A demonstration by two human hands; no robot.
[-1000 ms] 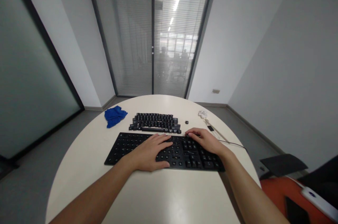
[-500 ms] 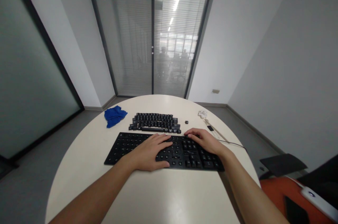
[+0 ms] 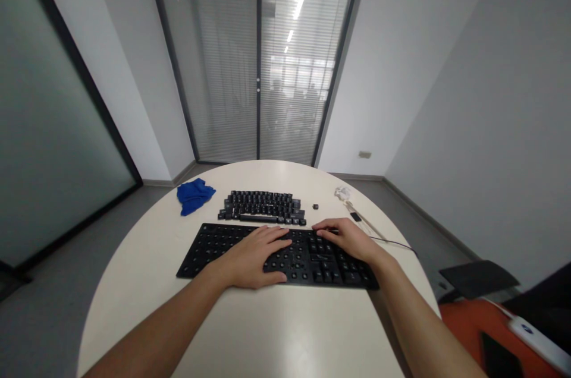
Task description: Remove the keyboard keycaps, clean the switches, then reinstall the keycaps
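A black keyboard (image 3: pixel 297 256) lies across the table, most of its left and middle without keycaps, while its right end has keycaps on. My left hand (image 3: pixel 256 256) rests flat on the middle of it, fingers spread, palm down. At the upper edge, right of the middle, my right hand (image 3: pixel 345 238) has its fingers bent and close together; whatever is at the fingertips is hidden. Just behind the keyboard sit removed black keycaps (image 3: pixel 265 207) in rows, with a long space bar cap (image 3: pixel 257 218) in front. A single keycap (image 3: pixel 315 207) lies apart to their right.
A crumpled blue cloth (image 3: pixel 194 196) is at the back left of the round white table (image 3: pixel 276 324). Toward the right edge lie crumpled clear plastic (image 3: pixel 342 192), a thin stick (image 3: pixel 375 226) and a black cable (image 3: pixel 397 242). An orange chair seat (image 3: pixel 466 327) stands beyond the right edge.
Almost nothing differs. The fingers of my right hand have shifted very slightly at the keyboard's upper edge; my left hand stays where it was.
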